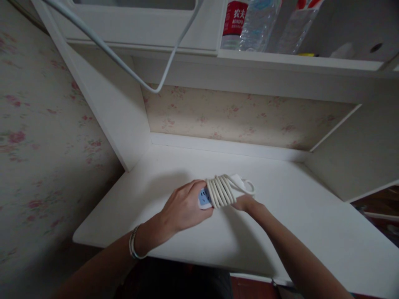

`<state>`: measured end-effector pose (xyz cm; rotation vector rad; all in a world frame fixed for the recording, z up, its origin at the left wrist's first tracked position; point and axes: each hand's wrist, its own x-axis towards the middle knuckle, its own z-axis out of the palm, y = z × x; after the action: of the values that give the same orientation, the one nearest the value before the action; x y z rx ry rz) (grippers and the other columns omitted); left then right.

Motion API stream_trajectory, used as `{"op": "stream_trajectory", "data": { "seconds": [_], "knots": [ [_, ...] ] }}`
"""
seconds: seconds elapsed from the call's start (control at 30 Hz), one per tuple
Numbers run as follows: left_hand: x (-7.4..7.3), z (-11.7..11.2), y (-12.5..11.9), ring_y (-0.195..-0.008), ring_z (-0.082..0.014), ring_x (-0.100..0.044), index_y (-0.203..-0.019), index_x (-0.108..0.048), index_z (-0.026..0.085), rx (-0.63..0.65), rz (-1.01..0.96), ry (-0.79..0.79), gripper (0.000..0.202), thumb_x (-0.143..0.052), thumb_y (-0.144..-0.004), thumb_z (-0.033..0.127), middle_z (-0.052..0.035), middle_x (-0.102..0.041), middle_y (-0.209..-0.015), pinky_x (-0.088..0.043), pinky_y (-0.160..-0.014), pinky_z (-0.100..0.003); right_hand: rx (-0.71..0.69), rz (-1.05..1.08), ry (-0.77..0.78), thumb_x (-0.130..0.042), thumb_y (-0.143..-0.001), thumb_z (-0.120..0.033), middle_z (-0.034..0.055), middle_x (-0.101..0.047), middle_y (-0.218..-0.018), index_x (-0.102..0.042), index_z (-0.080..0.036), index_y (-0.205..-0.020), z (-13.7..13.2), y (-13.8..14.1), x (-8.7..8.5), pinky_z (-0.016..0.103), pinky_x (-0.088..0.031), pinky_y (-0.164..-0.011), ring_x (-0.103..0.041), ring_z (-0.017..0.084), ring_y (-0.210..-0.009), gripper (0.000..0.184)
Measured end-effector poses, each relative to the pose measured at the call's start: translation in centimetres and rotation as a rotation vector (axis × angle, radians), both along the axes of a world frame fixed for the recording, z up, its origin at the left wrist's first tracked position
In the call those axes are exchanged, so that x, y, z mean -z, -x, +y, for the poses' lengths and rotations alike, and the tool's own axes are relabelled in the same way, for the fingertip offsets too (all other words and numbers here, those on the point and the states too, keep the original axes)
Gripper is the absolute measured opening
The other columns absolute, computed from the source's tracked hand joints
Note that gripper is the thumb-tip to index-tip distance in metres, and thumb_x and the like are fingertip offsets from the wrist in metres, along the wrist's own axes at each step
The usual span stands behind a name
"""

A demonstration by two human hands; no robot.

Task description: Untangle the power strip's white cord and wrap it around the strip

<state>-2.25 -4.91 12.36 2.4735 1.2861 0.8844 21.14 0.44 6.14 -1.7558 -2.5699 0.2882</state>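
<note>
A white power strip [205,198] with a blue socket face is held above the desk, its pale cord [220,192] wound round the middle in several turns. My left hand [187,205], with a silver bangle on the wrist, wraps round the strip's left end and leaves one socket showing. Beneath the right part of the strip is my right hand [245,202], its fingers mostly hidden behind strip and cord. A loop of the cord sticks out past the right end, near my right wrist.
Under both hands lies the white desk top [187,245]. A shelf [299,60] overhead carries plastic bottles [258,25]. A white cable [149,85] dangles from the upper left. Flowered wallpaper [46,145] covers the left wall, and a panel [368,149] stands at the right.
</note>
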Motion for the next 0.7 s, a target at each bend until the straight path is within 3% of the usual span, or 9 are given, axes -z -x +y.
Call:
{"op": "stream_trajectory", "data": {
  "seconds": [0.13, 0.3, 0.5, 0.7],
  "knots": [
    [0.1, 2.6, 0.4, -0.090, -0.0203, -0.063, -0.106, -0.053, 0.023, -0.232, 0.026, -0.026, 0.032, -0.061, -0.075, 0.030, -0.0034, -0.066, -0.102, -0.048, -0.074, -0.029, 0.025, -0.080, 0.033, -0.007, -0.096, -0.052, 0.0131, -0.071, -0.079, -0.066, -0.018, -0.088, -2.6, 0.6, 0.1, 0.032, -0.041, -0.066, -0.067, 0.024, -0.075, 0.069],
    [2.1, 4.6, 0.1, -0.093, -0.0236, -0.062, -0.105, -0.053, 0.024, -0.355, 0.172, -0.044, 0.026, -0.058, -0.080, 0.031, -0.0045, -0.065, -0.104, -0.046, -0.071, -0.031, -0.096, -0.150, -0.104, -0.017, -0.099, -0.045, 0.0078, -0.070, -0.076, -0.057, -0.019, -0.091, -6.1, 3.0, -2.3, 0.029, -0.036, -0.057, -0.067, 0.022, -0.067, 0.049],
    [4.3, 4.7, -0.6, -0.096, -0.0244, -0.060, -0.112, -0.051, 0.023, -0.309, 0.236, 0.004, 0.032, -0.058, -0.082, 0.031, -0.0071, -0.063, -0.104, -0.045, -0.083, -0.034, -0.235, -0.149, -0.280, -0.030, -0.099, -0.032, 0.0024, -0.067, -0.077, -0.055, -0.019, -0.086, -7.5, 4.1, -4.3, 0.029, -0.027, -0.051, -0.063, 0.016, -0.061, 0.031],
    [5.3, 4.5, -0.1, -0.104, -0.0224, -0.057, -0.113, -0.052, 0.020, -0.174, 0.216, 0.059, 0.037, -0.058, -0.077, 0.018, -0.0090, -0.061, -0.111, -0.044, -0.091, -0.033, -0.360, -0.172, -0.383, -0.045, -0.096, -0.031, 0.0024, -0.063, -0.075, -0.058, -0.018, -0.078, -6.8, 3.5, -4.9, 0.030, -0.030, -0.060, -0.058, 0.016, -0.067, 0.025]
  ]
}}
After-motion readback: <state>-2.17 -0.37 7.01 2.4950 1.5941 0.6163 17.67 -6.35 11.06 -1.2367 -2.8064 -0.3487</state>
